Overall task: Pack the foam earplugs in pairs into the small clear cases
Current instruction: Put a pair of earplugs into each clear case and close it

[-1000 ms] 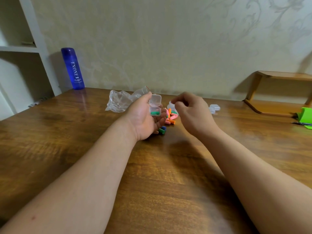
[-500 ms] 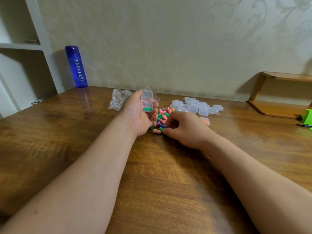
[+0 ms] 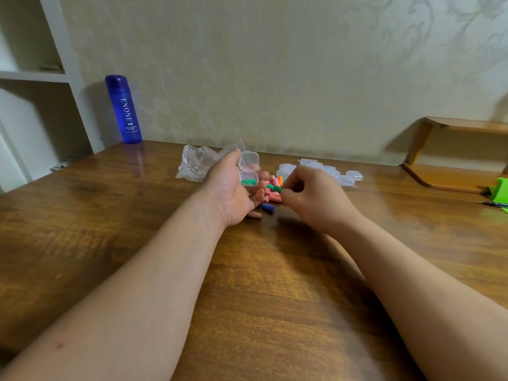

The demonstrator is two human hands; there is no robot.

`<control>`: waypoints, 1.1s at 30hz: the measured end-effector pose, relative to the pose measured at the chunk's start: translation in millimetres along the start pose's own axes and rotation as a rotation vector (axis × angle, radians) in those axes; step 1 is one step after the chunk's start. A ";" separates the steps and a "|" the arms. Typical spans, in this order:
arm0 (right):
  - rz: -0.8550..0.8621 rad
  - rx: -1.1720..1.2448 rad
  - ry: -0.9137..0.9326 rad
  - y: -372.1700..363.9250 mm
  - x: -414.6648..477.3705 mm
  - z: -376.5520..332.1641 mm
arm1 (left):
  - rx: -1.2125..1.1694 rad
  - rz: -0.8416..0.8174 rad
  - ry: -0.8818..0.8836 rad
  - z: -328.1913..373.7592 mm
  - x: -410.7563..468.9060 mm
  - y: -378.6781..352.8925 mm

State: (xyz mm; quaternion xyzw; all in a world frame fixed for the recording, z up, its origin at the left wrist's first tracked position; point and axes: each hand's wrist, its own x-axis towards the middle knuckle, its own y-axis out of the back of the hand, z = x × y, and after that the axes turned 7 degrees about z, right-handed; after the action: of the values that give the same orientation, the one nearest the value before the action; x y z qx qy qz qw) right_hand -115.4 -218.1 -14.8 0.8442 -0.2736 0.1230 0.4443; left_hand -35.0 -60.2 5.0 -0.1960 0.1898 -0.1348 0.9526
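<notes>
My left hand [image 3: 229, 193] holds a small clear case [image 3: 248, 171] with its lid up; a green earplug lies in its lower half. Just right of it, my right hand [image 3: 313, 199] pinches a green earplug [image 3: 275, 187] between thumb and fingertips, a little above the table. Between and under the two hands lies a loose pile of foam earplugs [image 3: 270, 198], pink, orange and blue. A cluster of shut clear cases [image 3: 338, 174] sits behind my right hand, partly hidden by it.
A crumpled clear plastic bag [image 3: 196, 163] lies behind my left hand. A tall blue bottle [image 3: 123, 108] stands at the back left by a white shelf unit. A wooden rack [image 3: 453, 152] and a green object [image 3: 500, 191] sit far right on the wooden table [image 3: 261, 270].
My right hand has lifted off the earplug pile with a green earplug pinched in it and moved up toward the open case. My left hand keeps holding the case.
</notes>
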 end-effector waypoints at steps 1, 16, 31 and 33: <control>0.046 0.017 0.000 0.3 1.1 0.9 | 0.017 -0.006 0.002 -1.0 -0.5 -1.1; 0.187 0.072 0.172 -6.4 0.1 -9.7 | 0.099 -0.251 0.046 -18.3 -5.6 -15.0; 0.210 0.310 -0.002 8.2 3.8 -8.5 | 0.090 -0.238 0.057 -17.6 -7.5 -13.7; 0.114 0.343 0.009 7.1 1.7 -9.1 | 0.087 -0.249 0.053 -17.5 -7.6 -14.0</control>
State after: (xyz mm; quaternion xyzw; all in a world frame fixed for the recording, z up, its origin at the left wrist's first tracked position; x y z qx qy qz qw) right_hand -117.8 -214.5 -3.9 0.8901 -0.2937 0.1967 0.2875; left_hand -51.6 -75.7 -1.7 -0.1729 0.1830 -0.2652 0.9307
